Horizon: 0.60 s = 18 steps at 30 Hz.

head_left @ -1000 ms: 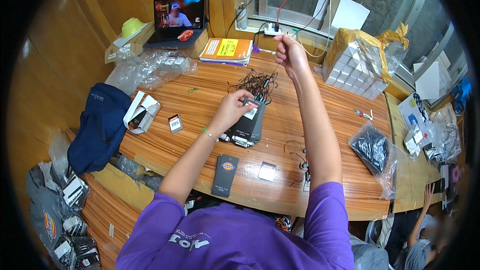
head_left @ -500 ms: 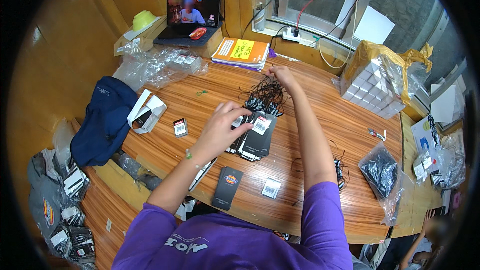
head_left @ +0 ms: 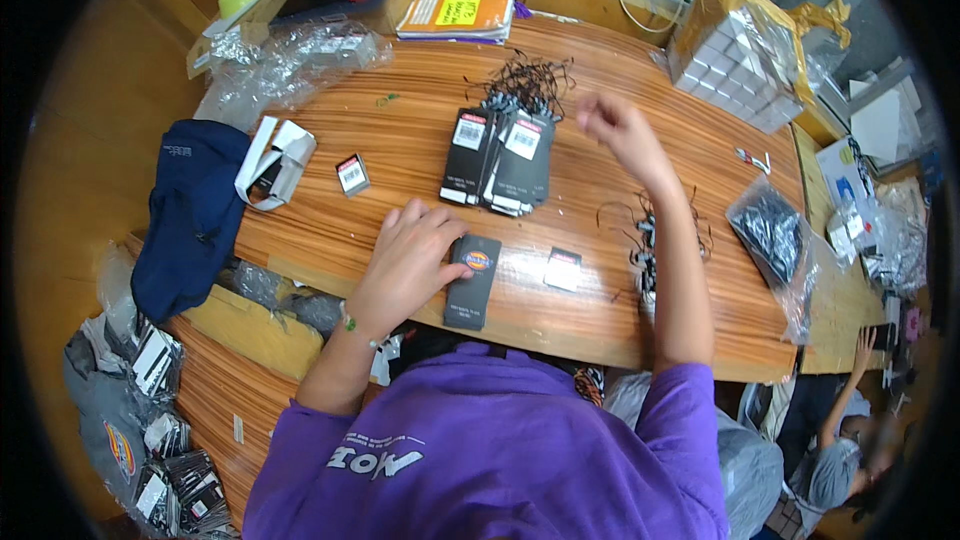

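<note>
While a person in a purple shirt leans over a curved wooden desk, seen from above, the far left holds a dark blue cloth bag draped over the desk's edge. Just right of it lies a white folded holder, then a small black tag with a white label.

Near the front edge, the left hand lies flat and released, fingers spread, its fingertips touching the left side of a black hang tag with an orange oval mark. That tag lies flat on the desk, close to the person's body. Just right of it sits a smaller black and white tag.

Beyond these, toward the middle of the desk, a fanned stack of black tags lies with a tangle of black strings at its far end.

Further right, the right hand is raised above the desk, its grip loosely clenched; whether it pinches a string cannot be told. Below the forearm lies a loose bunch of strings. At right sit a clear bag of black pieces and a wrapped stack of white boxes.
</note>
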### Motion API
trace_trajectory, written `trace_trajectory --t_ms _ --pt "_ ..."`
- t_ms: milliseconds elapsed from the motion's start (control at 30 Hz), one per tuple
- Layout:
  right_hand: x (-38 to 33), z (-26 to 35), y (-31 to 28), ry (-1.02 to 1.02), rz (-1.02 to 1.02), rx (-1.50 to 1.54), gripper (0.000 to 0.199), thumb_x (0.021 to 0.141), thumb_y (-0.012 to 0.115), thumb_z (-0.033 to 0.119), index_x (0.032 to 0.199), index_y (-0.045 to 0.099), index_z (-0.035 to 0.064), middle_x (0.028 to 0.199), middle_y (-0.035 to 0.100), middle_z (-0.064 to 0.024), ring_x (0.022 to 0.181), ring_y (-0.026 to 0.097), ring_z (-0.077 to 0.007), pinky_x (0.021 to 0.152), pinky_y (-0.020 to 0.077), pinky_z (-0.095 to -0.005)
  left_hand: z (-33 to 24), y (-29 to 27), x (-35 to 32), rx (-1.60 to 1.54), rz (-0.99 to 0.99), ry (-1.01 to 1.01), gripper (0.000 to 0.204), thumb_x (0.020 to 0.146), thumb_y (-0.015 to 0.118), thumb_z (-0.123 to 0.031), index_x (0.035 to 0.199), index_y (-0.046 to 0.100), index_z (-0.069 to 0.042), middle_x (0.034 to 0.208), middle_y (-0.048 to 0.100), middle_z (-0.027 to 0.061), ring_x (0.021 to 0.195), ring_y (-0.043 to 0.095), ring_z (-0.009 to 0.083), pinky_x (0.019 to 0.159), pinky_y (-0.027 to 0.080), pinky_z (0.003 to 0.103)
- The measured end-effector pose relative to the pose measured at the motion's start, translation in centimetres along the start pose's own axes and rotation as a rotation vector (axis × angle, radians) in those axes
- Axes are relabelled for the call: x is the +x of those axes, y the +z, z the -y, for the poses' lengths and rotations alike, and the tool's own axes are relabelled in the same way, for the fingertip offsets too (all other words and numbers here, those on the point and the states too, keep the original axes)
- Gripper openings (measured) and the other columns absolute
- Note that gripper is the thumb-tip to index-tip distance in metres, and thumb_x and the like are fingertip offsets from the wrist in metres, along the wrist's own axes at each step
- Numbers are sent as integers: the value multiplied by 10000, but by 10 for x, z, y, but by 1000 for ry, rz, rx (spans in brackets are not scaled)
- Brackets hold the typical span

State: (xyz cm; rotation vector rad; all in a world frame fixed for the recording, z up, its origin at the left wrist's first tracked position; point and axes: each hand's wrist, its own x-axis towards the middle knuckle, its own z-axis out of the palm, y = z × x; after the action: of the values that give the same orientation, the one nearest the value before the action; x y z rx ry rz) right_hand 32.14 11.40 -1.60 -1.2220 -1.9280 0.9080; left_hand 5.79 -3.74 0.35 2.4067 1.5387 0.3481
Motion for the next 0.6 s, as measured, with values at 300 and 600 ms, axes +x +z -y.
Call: trace_trajectory --t_ms 300,600 --pt "-142 12 56 43 49 -573 359 631 753 207 880 574 21 847 551 -128 874 522 -321 776 422 -384 12 34 24 78 115 67 456 540 763 -320 917 652 -89 922 589 39 941 470 230 818 312 354" --pt "-148 -6 60 310 58 199 204 699 694 12 863 573 18 665 565 -16 601 507 -94 555 400 -232 19 37 0 -370 -90 29 365 651 733 -134 981 603 -48 882 606 29 837 519 151 735 408 282"
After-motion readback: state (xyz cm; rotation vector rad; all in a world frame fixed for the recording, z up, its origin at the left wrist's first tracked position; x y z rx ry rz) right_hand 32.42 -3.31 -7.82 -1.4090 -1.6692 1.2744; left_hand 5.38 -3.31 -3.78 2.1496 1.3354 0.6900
